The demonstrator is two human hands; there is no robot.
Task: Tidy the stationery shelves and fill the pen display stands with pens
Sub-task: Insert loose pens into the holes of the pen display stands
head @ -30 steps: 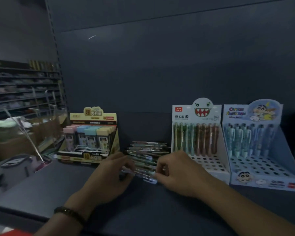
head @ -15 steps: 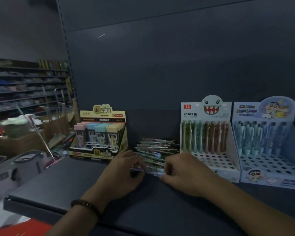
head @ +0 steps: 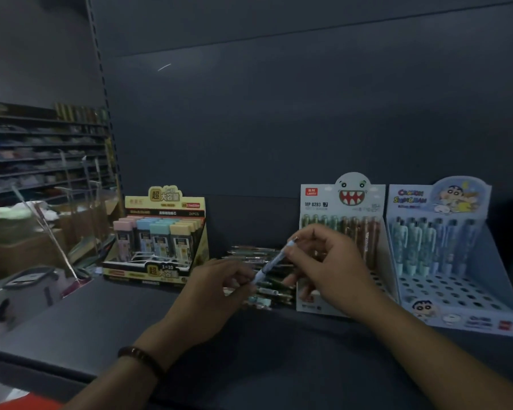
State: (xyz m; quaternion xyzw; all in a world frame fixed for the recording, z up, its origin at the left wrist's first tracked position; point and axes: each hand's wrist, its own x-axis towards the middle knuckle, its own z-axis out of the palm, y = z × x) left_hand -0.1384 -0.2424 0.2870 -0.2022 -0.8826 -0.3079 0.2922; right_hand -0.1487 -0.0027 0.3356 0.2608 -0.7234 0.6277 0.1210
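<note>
Before the monster stand [head: 317, 202], right hand [head: 329, 267] pinches pen [head: 274, 260] over pile [head: 249, 253]; left hand [head: 216, 294] unclear.

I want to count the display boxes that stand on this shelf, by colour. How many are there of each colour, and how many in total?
Yellow box: 1
White stand: 1
Light blue stand: 1
Total: 3
</note>
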